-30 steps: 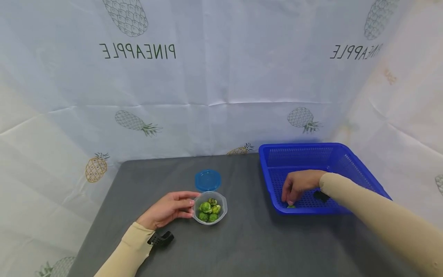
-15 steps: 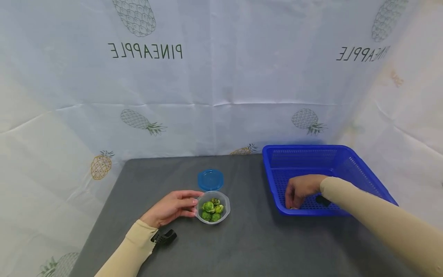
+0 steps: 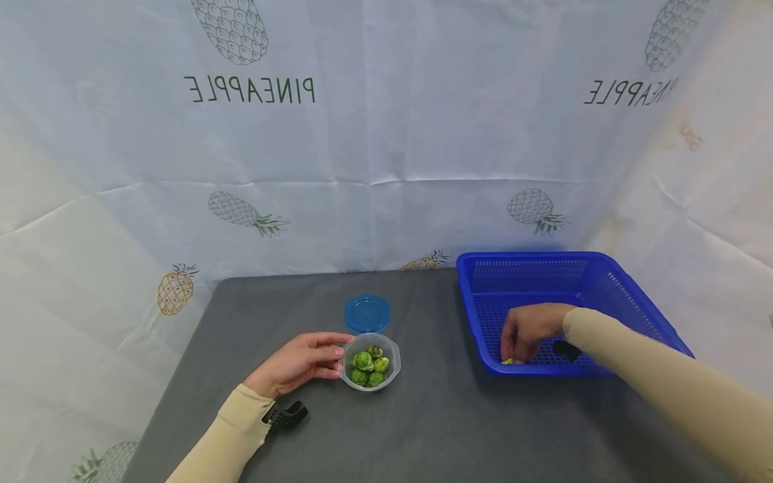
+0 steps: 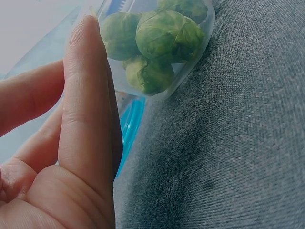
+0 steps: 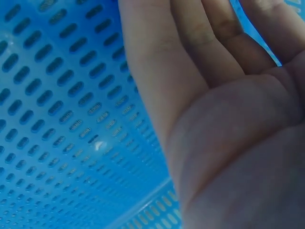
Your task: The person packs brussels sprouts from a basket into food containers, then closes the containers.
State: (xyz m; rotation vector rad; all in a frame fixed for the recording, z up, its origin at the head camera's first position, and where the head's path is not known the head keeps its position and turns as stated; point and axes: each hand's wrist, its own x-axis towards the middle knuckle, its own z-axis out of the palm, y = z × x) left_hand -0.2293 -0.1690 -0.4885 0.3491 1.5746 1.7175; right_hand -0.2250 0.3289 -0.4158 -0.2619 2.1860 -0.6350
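A small clear plastic container [image 3: 394, 357] sits on the dark grey tabletop, holding several green Brussels sprouts [image 3: 364, 361]. My left hand [image 3: 302, 364] grips its left rim between thumb and fingers. Close up in the left wrist view, the thumb [image 4: 86, 95] stands against the container [image 4: 178, 78] with the sprouts [image 4: 167, 36] inside. My right hand [image 3: 531, 331] reaches down into a blue perforated basket [image 3: 525, 257]. Its curled fingertips pinch a light green Brussels sprout [image 3: 508, 361] near the basket's front left corner, mostly hidden by the fingers. The right wrist view shows the palm [image 5: 228, 129] beside the slotted basket floor [image 5: 57, 109].
A round blue lid [image 3: 367, 313] lies on the tabletop [image 3: 435, 416] just behind the container. The basket stands at the back right, its raised walls around the right hand. A white curtain [image 3: 386, 134] with pineapple prints hangs behind the table.
The right fingers have closed in around the sprout in the basket, shifting slightly. The left hand keeps its grip on the container; the whole head view has shifted a little.
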